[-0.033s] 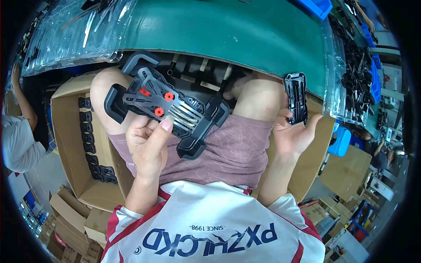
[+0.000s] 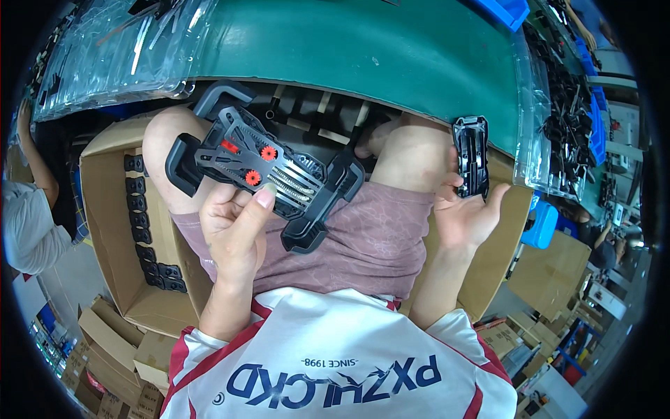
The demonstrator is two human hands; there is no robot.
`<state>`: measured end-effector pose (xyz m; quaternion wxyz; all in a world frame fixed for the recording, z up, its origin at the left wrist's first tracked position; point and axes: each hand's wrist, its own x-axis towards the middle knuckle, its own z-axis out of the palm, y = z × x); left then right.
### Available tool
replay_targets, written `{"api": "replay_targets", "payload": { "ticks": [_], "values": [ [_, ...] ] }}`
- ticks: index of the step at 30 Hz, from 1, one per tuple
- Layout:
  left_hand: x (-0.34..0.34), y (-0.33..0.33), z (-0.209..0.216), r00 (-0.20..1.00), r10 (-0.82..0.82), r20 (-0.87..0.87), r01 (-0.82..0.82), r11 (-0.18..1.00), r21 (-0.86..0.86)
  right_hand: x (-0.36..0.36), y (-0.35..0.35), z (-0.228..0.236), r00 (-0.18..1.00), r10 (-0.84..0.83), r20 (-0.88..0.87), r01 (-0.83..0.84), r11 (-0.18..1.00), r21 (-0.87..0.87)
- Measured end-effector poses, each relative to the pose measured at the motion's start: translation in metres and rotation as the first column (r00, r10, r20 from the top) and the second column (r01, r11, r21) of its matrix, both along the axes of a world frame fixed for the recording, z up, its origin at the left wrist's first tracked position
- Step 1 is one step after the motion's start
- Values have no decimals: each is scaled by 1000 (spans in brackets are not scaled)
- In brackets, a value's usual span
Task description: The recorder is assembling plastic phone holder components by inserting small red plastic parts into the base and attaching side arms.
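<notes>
My left hand [image 2: 234, 220] is closed on a black phone holder body [image 2: 262, 167], with the thumb pressed on its face near the springs. Two red gears, a small red piece and coil springs show in the open mechanism. Padded clamp arms stick out at both ends. My right hand [image 2: 464, 213], palm up, holds a narrow black plastic housing [image 2: 472, 157] at the green table's edge. Its ribbed inner side faces up. Some fingers are hidden behind the housing, and the thumb stands away from it.
A green table [image 2: 363, 52] lies ahead, with clear plastic trays [image 2: 125, 63] of parts at left and black parts at right. Below it, an open cardboard box [image 2: 150, 307] at my left holds several black pieces [image 2: 143, 234]. Another person's arm [image 2: 38, 160] is at far left.
</notes>
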<state>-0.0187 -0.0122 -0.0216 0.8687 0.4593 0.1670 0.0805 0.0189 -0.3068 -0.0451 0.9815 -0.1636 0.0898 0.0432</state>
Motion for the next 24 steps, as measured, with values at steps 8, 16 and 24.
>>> {"api": "replay_targets", "payload": {
  "ticks": [8, 16, 24],
  "values": [
    [1, 0, -3, 1000, 6, 12, -6, 1000, -24, 2, 23, 32, 983, 61, -175, 19, 906, 423],
    [2, -13, 9, 996, 62, 58, -70, 984, 163, 4, 89, 48, 921, 239, 308, -141, 941, -308],
    [2, -21, 10, 975, 121, 187, -198, 856, 478, 2, 122, 50, 767, 429, 477, 454, 161, -876]
  ]
}}
